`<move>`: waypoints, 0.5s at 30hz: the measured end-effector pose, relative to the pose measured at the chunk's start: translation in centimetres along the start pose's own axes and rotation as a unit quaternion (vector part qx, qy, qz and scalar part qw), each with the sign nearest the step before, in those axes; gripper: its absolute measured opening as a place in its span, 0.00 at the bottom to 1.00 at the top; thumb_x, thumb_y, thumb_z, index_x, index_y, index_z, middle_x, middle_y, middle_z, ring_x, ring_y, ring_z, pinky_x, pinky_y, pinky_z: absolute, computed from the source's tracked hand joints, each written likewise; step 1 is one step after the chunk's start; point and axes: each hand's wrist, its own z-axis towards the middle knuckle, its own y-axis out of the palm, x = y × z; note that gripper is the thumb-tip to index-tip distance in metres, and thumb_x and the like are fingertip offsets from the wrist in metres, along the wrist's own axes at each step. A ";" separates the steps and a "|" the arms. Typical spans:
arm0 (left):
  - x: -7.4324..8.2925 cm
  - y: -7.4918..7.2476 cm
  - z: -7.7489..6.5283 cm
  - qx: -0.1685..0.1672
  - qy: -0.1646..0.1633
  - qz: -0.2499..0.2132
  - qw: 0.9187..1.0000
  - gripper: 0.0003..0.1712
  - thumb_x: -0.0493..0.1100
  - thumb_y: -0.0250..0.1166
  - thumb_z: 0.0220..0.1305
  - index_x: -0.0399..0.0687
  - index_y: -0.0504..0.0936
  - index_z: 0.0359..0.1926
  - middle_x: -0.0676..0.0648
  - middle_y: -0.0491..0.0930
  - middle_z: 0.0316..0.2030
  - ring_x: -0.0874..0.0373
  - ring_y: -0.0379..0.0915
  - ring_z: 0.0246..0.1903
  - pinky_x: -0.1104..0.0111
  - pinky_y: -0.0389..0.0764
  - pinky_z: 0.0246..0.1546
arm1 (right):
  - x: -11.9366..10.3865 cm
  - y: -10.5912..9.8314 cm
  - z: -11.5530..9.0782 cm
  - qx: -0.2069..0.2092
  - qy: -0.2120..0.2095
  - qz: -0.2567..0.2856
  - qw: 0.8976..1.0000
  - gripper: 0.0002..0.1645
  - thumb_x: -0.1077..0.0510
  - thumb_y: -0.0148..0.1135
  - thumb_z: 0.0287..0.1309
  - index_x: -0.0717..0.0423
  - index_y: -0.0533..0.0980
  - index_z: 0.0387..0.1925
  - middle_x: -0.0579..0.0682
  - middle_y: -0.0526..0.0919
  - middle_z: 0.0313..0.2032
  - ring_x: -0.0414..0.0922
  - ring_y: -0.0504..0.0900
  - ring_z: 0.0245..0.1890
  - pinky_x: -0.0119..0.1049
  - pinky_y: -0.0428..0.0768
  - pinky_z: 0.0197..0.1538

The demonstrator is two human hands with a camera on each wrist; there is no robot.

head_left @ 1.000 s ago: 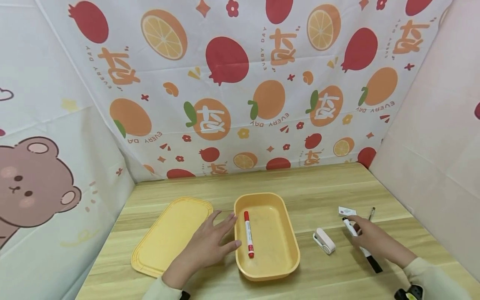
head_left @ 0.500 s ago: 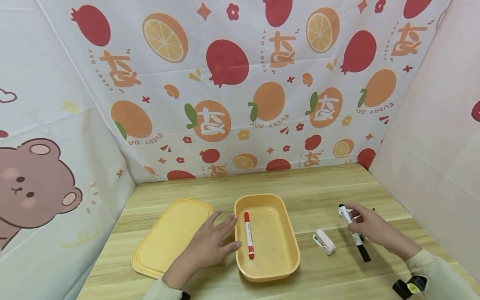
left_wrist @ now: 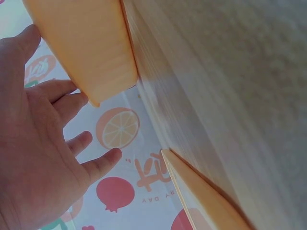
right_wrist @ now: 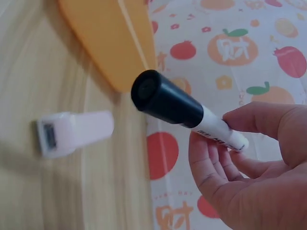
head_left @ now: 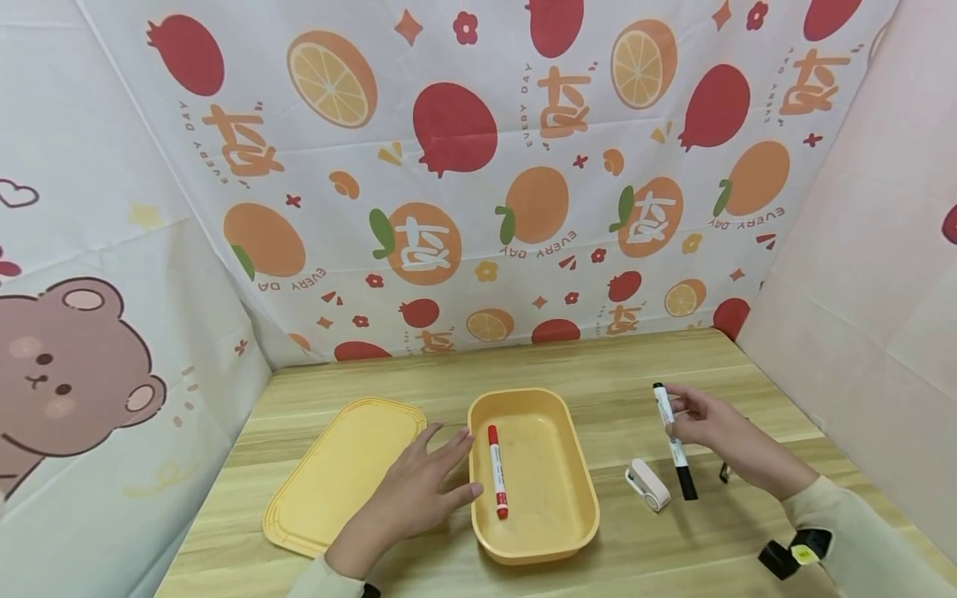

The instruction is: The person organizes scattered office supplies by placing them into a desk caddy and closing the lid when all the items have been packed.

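Note:
A black-capped white marker [head_left: 675, 442] is pinched between the thumb and fingers of my right hand [head_left: 710, 425], held above the table to the right of the yellow tray. In the right wrist view the marker's black cap [right_wrist: 168, 98] points toward the camera. My left hand [head_left: 419, 490] has its fingers spread, with fingertips at the left rim of the yellow tray [head_left: 586, 465]. The left wrist view has the same hand [left_wrist: 43, 139] beside the tray wall [left_wrist: 91, 43]. Inside the tray lies a red-capped marker [head_left: 497, 472].
A small white stapler [head_left: 647, 484] sits on the table right of the tray. To the tray's left lies a flat yellow lid [head_left: 344, 473]. A small dark item [head_left: 723, 473] is mostly hidden beneath my right hand. Patterned cloth [head_left: 478, 191] hangs behind the table.
My right hand has lifted the black-capped marker and carried it left, toward the stapler and tray. The left hand stays at the tray's rim.

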 end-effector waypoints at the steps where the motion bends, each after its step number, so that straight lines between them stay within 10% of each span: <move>1: 0.0 0.0 0.0 0.000 0.000 0.000 1.000 0.43 0.73 0.58 0.65 0.61 0.66 0.75 0.62 0.62 0.75 0.43 0.47 0.77 0.34 0.62 0.66 | -0.2 0.2 0.2 0.000 -0.003 0.010 1.000 0.47 0.59 0.61 0.66 0.65 0.48 0.77 0.66 0.67 0.61 0.45 0.77 0.51 0.35 0.80 0.52; 15: 0.1 -0.1 -0.1 -0.006 -0.007 -0.004 1.000 0.42 0.69 0.61 0.65 0.61 0.66 0.75 0.62 0.61 0.75 0.44 0.46 0.78 0.33 0.62 0.65 | -2.6 4.0 2.8 -0.032 -0.002 0.131 0.991 0.48 0.62 0.63 0.64 0.63 0.48 0.78 0.63 0.68 0.59 0.51 0.76 0.54 0.37 0.81 0.57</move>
